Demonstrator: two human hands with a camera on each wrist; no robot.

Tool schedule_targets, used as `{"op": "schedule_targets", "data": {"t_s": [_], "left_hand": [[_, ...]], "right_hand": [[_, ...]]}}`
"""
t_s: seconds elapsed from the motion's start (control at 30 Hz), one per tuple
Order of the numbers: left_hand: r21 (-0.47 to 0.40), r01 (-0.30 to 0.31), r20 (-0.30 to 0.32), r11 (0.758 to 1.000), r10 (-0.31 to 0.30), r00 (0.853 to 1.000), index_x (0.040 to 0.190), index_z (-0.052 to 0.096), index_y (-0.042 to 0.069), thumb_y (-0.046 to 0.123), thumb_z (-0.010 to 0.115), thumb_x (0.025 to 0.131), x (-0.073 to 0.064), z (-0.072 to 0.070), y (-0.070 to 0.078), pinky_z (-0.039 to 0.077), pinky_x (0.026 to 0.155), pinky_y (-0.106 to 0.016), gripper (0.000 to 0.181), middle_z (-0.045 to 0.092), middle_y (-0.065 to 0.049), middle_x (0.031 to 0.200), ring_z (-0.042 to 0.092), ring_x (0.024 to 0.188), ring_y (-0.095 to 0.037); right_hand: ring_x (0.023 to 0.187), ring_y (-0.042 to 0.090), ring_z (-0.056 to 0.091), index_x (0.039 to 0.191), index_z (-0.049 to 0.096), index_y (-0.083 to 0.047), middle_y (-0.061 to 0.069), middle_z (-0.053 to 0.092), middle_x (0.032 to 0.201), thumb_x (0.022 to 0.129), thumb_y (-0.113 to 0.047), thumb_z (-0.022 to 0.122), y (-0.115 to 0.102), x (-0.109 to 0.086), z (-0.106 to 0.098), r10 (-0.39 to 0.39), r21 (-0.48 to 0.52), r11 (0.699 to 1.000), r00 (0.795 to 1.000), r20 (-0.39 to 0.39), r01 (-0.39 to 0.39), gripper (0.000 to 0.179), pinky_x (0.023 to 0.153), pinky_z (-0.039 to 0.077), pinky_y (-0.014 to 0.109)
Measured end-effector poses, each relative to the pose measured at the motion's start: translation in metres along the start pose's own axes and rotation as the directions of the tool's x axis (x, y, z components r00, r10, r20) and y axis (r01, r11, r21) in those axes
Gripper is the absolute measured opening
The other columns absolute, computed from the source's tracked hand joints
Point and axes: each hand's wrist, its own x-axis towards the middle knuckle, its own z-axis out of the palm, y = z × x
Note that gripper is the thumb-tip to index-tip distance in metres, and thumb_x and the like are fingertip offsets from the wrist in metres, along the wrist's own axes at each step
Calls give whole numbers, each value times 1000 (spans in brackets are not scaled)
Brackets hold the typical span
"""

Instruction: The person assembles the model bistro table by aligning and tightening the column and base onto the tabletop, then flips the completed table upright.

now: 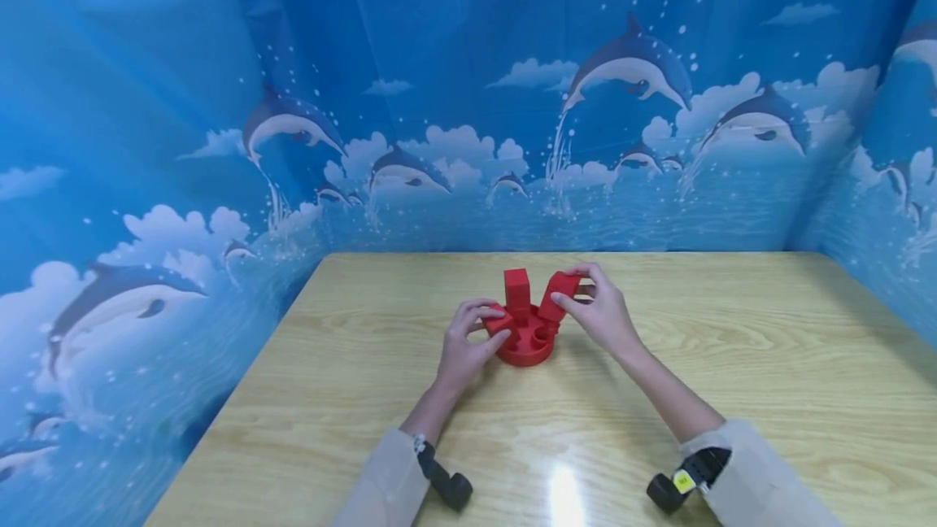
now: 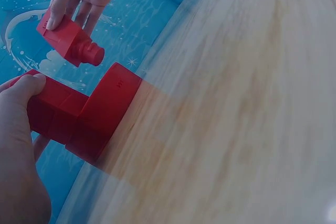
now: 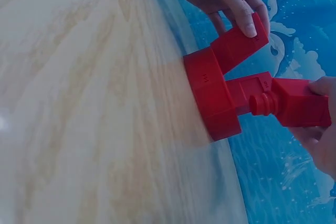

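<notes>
A round red base (image 1: 525, 358) with sockets in its top stands on the table. My left hand (image 1: 461, 348) grips a red block (image 1: 501, 322) at the base's left side; in the left wrist view, this block's lower end meets the base. Between thumb and fingers, my right hand (image 1: 606, 317) holds another red block (image 1: 559, 291), tilted, over the right side of the base. A ridged round peg (image 3: 263, 104) sticks out of its lower end, clear of the base. At the back of the base a third red block (image 1: 516, 289) stands upright.
The wood-grain table (image 1: 732, 332) extends to both sides of the base. Behind it hangs a blue curtain (image 1: 454, 63) printed with dolphins. Black wrist-worn devices (image 1: 442, 474) sit at both sleeve cuffs.
</notes>
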Motion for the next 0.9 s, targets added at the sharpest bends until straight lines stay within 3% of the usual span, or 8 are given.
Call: {"op": "schedule_targets", "data": {"t_s": [0.17, 0.3, 0.43, 0.63, 0.9], "left_hand": [[0, 0, 4, 1000, 0, 1000, 103, 61, -4, -3, 69, 79, 1, 0, -1, 49, 80, -44, 26, 51, -23, 116, 48, 109, -28], [0, -1, 7, 1000, 1, 1000, 103, 61, -4, -3, 69, 79, 0, -1, -1, 49, 80, -44, 26, 51, -22, 116, 48, 110, -28], [-7, 0, 11, 1000, 0, 1000, 103, 61, -4, -5, 69, 78, 0, 0, -1, 49, 80, -45, 26, 51, -23, 116, 48, 110, -29], [-17, 4, 12, 1000, -4, 1000, 103, 61, -5, -7, 68, 78, 1, 0, 0, 48, 80, -46, 26, 50, -25, 116, 47, 110, -30], [-5, 3, 14, 1000, -3, 1000, 102, 61, -6, -3, 69, 79, 1, 0, 0, 49, 80, -45, 25, 51, -24, 116, 48, 109, -30]], "right_hand": [[97, 37, 56, 117, 45, 6, 21, 49, 115, 83, 2, 64, -15, -7, 6, -62, 33, 998, 998, 21, 61, 39, 76, 52, 30], [96, 38, 55, 113, 45, 8, 22, 49, 113, 82, 6, 63, -21, -12, 10, -102, 2, 995, 994, 44, 102, 36, 79, 51, 33], [94, 37, 55, 110, 46, 7, 21, 49, 112, 79, 9, 65, -9, -11, 11, -157, 2, 988, 984, 84, 157, 36, 82, 49, 42], [94, 30, 55, 108, 48, 2, 16, 49, 112, 77, 7, 69, 26, -4, 9, -188, -27, 980, 969, 158, 195, 38, 81, 50, 39], [95, 35, 53, 106, 48, 8, 22, 53, 107, 77, 11, 66, 1, -11, 0, -219, -74, 966, 940, 261, 246, 34, 84, 46, 49]]}}
